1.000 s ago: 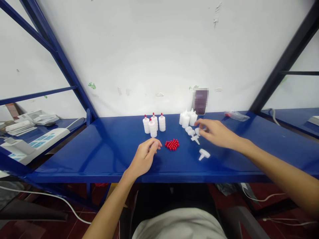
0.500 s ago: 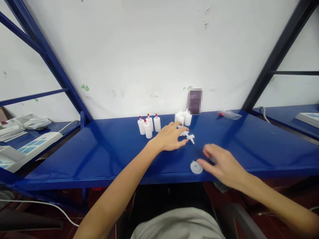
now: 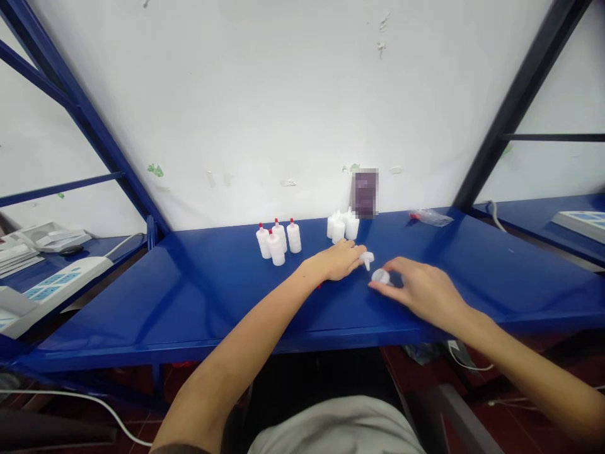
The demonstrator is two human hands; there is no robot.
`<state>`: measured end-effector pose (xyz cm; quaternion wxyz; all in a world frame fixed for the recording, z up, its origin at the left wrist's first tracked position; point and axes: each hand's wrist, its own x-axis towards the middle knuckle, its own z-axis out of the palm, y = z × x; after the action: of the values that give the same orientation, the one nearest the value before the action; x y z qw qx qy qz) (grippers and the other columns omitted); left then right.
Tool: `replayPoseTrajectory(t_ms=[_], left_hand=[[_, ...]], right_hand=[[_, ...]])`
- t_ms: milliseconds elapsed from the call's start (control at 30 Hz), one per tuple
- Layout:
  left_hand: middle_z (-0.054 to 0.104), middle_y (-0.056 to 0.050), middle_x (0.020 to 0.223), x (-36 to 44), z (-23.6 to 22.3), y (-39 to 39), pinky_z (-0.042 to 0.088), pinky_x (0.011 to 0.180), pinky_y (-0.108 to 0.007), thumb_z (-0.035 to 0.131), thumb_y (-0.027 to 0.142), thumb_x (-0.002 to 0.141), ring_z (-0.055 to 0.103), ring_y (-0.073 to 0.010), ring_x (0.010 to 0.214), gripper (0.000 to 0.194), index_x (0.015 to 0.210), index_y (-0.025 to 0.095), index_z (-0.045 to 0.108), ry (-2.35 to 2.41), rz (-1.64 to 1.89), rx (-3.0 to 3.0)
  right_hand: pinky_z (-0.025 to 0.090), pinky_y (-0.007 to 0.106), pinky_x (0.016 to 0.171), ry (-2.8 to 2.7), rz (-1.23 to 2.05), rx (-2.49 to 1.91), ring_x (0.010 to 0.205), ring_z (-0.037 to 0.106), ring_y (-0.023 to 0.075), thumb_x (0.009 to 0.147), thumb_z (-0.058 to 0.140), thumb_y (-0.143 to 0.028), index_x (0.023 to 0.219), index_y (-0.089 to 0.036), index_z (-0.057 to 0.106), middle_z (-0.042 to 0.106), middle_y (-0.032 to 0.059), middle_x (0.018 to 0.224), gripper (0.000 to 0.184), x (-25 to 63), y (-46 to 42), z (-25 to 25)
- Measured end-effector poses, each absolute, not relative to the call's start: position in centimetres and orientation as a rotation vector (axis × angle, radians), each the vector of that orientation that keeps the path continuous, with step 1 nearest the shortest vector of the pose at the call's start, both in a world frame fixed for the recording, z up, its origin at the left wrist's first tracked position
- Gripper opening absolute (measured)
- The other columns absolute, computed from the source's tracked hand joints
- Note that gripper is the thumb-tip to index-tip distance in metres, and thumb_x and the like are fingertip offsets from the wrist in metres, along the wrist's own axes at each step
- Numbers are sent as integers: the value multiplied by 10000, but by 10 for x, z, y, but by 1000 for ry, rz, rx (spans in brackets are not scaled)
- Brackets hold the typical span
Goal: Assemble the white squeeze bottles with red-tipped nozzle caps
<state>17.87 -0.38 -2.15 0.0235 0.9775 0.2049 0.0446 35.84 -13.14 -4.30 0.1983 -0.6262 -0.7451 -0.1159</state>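
My left hand reaches across the blue table, fingers stretched flat, fingertips at a small white nozzle cap. It covers the pile of red beads, of which only a sliver shows at the wrist. My right hand rests on the table to the right, thumb and fingers curled round a round white cap. Behind the left hand stand several white bottles with red tips. Plain white bottles stand further right, near the wall.
A dark blurred object leans on the wall behind the plain bottles. A clear plastic bag lies at the back right. A white device with blue buttons sits on the left bench. Blue frame posts rise at both sides.
My left hand moved right from beside the beads to the loose caps. My right hand drew back, took the round cap near the front edge and brought it inward.
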Motion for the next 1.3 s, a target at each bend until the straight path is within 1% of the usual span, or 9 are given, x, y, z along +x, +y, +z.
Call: replayPoseTrajectory(t_ms=[67, 233, 400, 567, 800, 1000, 1100, 1200, 1300], left_hand=[[582, -127, 1074, 178, -20, -8, 455, 921, -358, 338, 288, 1039, 556, -244, 1037, 309, 1200, 119, 540, 683, 285, 3016], [595, -101, 1028, 156, -4, -43, 478, 818, -351, 367, 342, 1032, 572, -228, 926, 277, 1142, 154, 539, 875, 598, 2982], [617, -73, 929, 123, 4, -86, 485, 736, -336, 397, 361, 1022, 591, -230, 861, 262, 1072, 168, 566, 1146, 600, 2991], [643, -67, 903, 95, -2, -103, 494, 730, -346, 397, 391, 1023, 626, -238, 853, 294, 1062, 164, 580, 1289, 572, 2981], [669, -70, 876, 71, -7, -114, 484, 727, -359, 349, 381, 1040, 639, -237, 807, 329, 1025, 167, 599, 1424, 454, 2943], [660, -91, 1006, 53, 2, -129, 474, 814, -399, 310, 331, 1037, 614, -248, 896, 303, 1100, 171, 560, 1232, 495, 2875], [647, -109, 1158, 46, 2, -135, 475, 866, -406, 305, 260, 1031, 616, -253, 987, 299, 1266, 189, 475, 1135, 531, 2759], [633, -109, 1244, 42, -1, -138, 479, 897, -392, 324, 266, 1039, 624, -251, 1058, 357, 1392, 210, 346, 1044, 579, 2607], [626, -96, 1259, 40, -6, -138, 484, 897, -381, 344, 294, 1044, 632, -245, 1059, 343, 1381, 232, 346, 972, 601, 2502]], right_hand=[[390, 289, 525, -2004, -372, -1850, 675, 710, 253, 872, 603, -625, 896, -201, 688, 742, 45, 759, 433, 369, -125, -38], [375, 264, 505, -2005, -478, -1641, 618, 705, 209, 896, 599, -589, 1019, -205, 691, 749, 27, 750, 413, 356, -122, -26], [386, 250, 527, -2069, -667, -1305, 627, 699, 173, 964, 565, -456, 1071, -190, 700, 763, 35, 788, 316, 325, -124, -21], [390, 275, 587, -2147, -923, -1080, 572, 656, 163, 985, 549, -332, 1169, -140, 696, 742, 43, 701, 304, 301, -124, -16], [306, 299, 551, -2333, -923, -1208, 550, 635, 173, 930, 609, -262, 1240, -113, 667, 734, 47, 677, 349, 264, -129, -13], [340, 300, 574, -2325, -796, -1068, 607, 661, 177, 968, 556, -322, 1200, -158, 673, 763, 52, 784, 307, 254, -130, -14], [361, 298, 575, -2318, -724, -1053, 637, 674, 183, 975, 537, -362, 1229, -169, 645, 777, 57, 856, 337, 258, -132, -15], [363, 301, 562, -2341, -684, -1047, 643, 682, 195, 951, 577, -351, 1223, -163, 631, 777, 57, 884, 335, 261, -136, -15], [357, 303, 559, -2418, -645, -1045, 632, 685, 203, 916, 622, -298, 1191, -155, 630, 766, 40, 837, 310, 262, -139, -16]])
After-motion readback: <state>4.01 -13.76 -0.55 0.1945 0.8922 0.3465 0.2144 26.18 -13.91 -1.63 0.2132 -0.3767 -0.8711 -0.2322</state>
